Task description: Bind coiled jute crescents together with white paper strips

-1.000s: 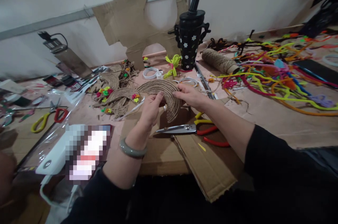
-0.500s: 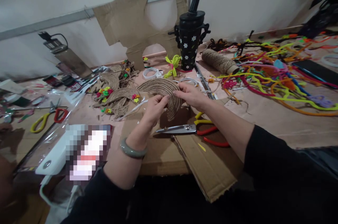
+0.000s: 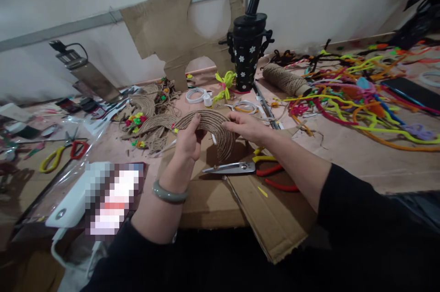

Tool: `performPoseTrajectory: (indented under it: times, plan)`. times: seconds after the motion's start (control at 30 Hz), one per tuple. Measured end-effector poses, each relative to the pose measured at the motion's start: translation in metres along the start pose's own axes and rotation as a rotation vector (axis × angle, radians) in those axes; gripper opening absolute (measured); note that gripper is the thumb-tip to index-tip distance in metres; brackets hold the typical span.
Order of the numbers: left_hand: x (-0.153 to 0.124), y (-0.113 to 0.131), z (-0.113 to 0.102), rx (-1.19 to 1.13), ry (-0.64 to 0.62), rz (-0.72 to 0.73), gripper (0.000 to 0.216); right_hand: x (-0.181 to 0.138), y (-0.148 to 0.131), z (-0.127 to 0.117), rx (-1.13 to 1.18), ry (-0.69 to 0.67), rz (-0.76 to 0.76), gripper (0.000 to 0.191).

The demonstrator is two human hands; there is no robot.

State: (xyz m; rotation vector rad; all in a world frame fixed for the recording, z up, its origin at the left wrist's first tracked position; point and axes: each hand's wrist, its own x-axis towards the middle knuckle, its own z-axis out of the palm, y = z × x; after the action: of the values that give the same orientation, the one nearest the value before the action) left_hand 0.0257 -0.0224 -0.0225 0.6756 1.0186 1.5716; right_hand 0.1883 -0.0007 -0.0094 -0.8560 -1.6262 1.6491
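Between my hands is an arch of coiled brown jute twine (image 3: 220, 129), its rows curving side by side. My left hand (image 3: 189, 141) grips its left end, thumb on top and fingers underneath. My right hand (image 3: 248, 127) pinches its right side near the outer edge. Just below the arch, scissors (image 3: 237, 168) with yellow and red handles lie on a cardboard sheet (image 3: 202, 209), blades pointing left. Similar twine arches (image 3: 154, 124) with small coloured flowers are heaped beyond my left hand.
A black flowered tumbler (image 3: 244, 53) and a spool of twine (image 3: 283, 79) stand and lie behind. Colourful pipe cleaners (image 3: 357, 108) spread across the right. A phone (image 3: 118, 200), a white power bank (image 3: 77, 198) and second scissors (image 3: 63, 154) lie left. A bottle (image 3: 91, 74) leans at the back left.
My left hand has slid left along the twine arch, from near its middle to its left end. The arch has dropped slightly and tilted. My right hand stays nearly in place.
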Motion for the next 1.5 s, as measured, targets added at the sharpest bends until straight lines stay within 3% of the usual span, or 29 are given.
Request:
performPoseTrajectory:
  times: [0.23, 0.47, 0.6, 0.83, 1.03, 1.13, 1.37, 1.5]
  plan:
    - [-0.002, 0.001, 0.002, -0.07, -0.028, -0.049, 0.024, 0.002, 0.003, -0.003, -0.087, 0.119, -0.064, 0.013]
    - [0.002, 0.007, 0.0, -0.064, 0.065, -0.085, 0.016, 0.003, 0.004, -0.004, -0.069, 0.173, -0.077, 0.016]
    - [0.003, 0.009, -0.001, -0.09, 0.017, -0.077, 0.021, 0.003, 0.002, -0.007, -0.084, 0.242, -0.106, 0.017]
    - [0.004, 0.012, -0.001, 0.038, 0.048, -0.1, 0.018, 0.006, 0.003, -0.011, 0.0, 0.399, -0.163, 0.014]
    - [0.001, 0.011, -0.004, 0.17, -0.05, -0.182, 0.016, 0.009, 0.006, -0.017, 0.04, 0.496, -0.183, 0.017]
    - [0.0, 0.012, -0.004, 0.201, -0.075, -0.198, 0.018, 0.008, 0.003, -0.017, 0.065, 0.484, -0.169, 0.016]
    - [0.0, 0.021, 0.004, 0.07, 0.118, -0.171, 0.017, 0.002, -0.007, -0.01, 0.157, 0.378, -0.022, 0.009]
    - [0.001, 0.02, 0.004, 0.062, 0.126, -0.167, 0.019, 0.006, -0.002, -0.014, 0.116, 0.419, -0.034, 0.01]
